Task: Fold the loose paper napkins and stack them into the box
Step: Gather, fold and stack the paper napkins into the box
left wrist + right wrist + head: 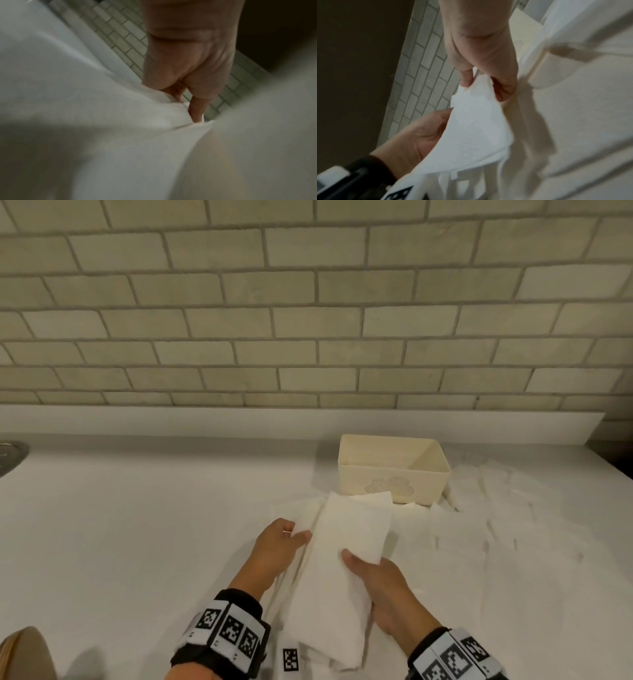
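Two hands hold one white napkin (339, 556) up over the tabletop (137, 525). The left hand (274, 549) pinches the napkin's left edge with its thumb and fingers. The right hand (383, 594) pinches the right edge, thumb on top. In the right wrist view the paper bends between both hands, so the fold looks only half done.

Many more loose napkins (479, 525) lie flat on the tabletop, near the hands and off to the right. The cream box (394, 474) stands at the back, just behind the held napkin. No napkins show inside it from here, though its floor is partly hidden.

To fold well, I think the hands should bring the two edges together so the corners match. Then lay the napkin down flat and press along the bend. Thin paper tears and crumples fast, so pull softly. The folded piece should end up smaller than the box, so it can lie flat inside.
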